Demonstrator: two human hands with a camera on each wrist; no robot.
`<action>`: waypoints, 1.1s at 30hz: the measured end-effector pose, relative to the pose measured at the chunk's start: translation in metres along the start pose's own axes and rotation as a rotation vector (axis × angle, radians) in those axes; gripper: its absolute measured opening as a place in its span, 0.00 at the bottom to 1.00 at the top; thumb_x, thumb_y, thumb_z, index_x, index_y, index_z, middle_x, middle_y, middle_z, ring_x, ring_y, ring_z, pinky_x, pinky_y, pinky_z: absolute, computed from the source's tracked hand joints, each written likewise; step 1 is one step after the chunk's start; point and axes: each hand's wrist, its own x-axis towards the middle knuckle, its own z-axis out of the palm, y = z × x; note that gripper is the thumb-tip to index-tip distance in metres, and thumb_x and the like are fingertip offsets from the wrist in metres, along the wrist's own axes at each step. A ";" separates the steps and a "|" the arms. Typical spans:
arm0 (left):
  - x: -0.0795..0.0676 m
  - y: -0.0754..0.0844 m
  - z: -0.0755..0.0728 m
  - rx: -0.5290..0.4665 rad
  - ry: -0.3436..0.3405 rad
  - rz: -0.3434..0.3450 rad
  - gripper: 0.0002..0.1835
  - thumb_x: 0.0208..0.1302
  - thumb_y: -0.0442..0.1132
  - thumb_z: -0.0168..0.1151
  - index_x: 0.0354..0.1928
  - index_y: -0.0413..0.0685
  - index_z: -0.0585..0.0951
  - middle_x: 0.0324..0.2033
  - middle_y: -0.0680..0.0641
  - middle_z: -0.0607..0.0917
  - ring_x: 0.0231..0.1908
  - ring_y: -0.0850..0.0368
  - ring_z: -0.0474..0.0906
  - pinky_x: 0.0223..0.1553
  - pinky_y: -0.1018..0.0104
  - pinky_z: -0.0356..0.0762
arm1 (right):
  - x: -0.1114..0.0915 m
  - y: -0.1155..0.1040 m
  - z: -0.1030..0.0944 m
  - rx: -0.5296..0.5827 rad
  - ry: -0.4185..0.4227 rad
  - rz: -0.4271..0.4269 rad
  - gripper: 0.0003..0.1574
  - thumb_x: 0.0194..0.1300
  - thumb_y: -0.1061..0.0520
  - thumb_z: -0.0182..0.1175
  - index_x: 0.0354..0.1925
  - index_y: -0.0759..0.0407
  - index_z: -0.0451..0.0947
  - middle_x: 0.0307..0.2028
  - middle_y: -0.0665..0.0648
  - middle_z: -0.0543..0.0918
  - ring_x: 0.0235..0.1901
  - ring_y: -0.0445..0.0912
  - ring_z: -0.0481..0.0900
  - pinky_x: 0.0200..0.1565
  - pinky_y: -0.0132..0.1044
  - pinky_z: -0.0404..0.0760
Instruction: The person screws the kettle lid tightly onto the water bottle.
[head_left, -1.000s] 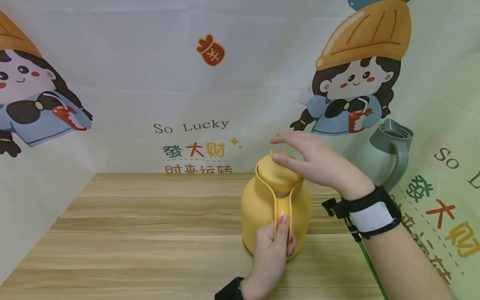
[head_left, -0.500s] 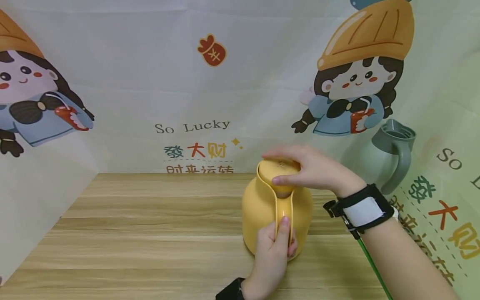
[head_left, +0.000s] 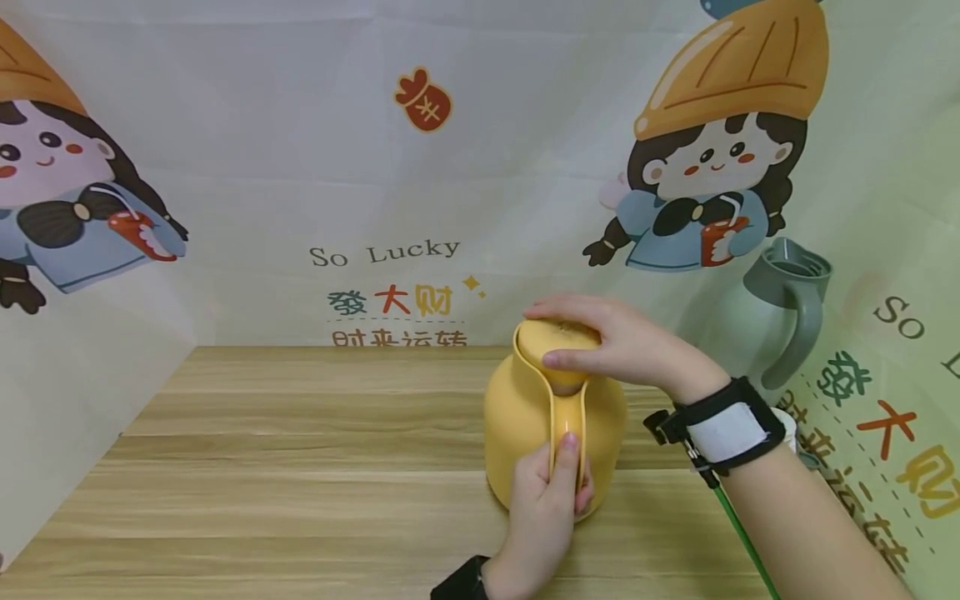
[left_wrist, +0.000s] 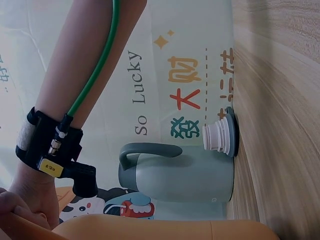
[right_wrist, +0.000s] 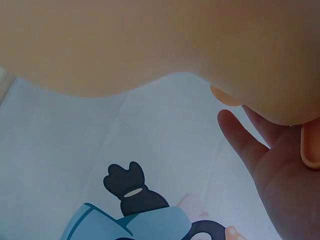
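A yellow thermos jug (head_left: 506, 417) stands upright on the wooden table, its handle (head_left: 567, 410) toward me. My left hand (head_left: 543, 508) grips that handle, thumb laid along its top. On the jug's neck sits a round yellow lid (head_left: 551, 340). My right hand (head_left: 626, 342) holds this lid from the right, thumb at the near side and fingers over the far side. The right wrist view shows the fingers of the right hand (right_wrist: 280, 170) partly behind the yellow jug (right_wrist: 125, 40).
A grey-green thermos jug (head_left: 738, 333) stands at the back right, partly behind the right arm. Beside it on the table is a white stopper with a dark green top (left_wrist: 220, 135). A printed cloth (head_left: 262, 167) walls the table (head_left: 300, 467) at the back and sides.
My right hand has come down from above the jug and taken hold of the lid. My left hand has kept its grip on the handle.
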 end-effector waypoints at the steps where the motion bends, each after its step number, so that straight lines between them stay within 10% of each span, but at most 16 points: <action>1: 0.000 0.000 0.000 0.001 0.001 0.002 0.24 0.74 0.35 0.39 0.16 0.34 0.66 0.08 0.39 0.64 0.11 0.62 0.59 0.14 0.75 0.57 | 0.000 0.000 0.000 -0.001 0.003 0.004 0.31 0.57 0.37 0.60 0.59 0.37 0.67 0.59 0.44 0.68 0.59 0.43 0.62 0.57 0.48 0.63; 33: 0.000 -0.001 0.001 0.026 0.022 0.040 0.24 0.74 0.35 0.40 0.15 0.35 0.66 0.08 0.39 0.64 0.10 0.62 0.59 0.13 0.75 0.57 | -0.007 -0.028 0.014 -0.124 0.146 0.202 0.36 0.60 0.31 0.53 0.60 0.47 0.68 0.58 0.52 0.69 0.60 0.50 0.61 0.57 0.51 0.62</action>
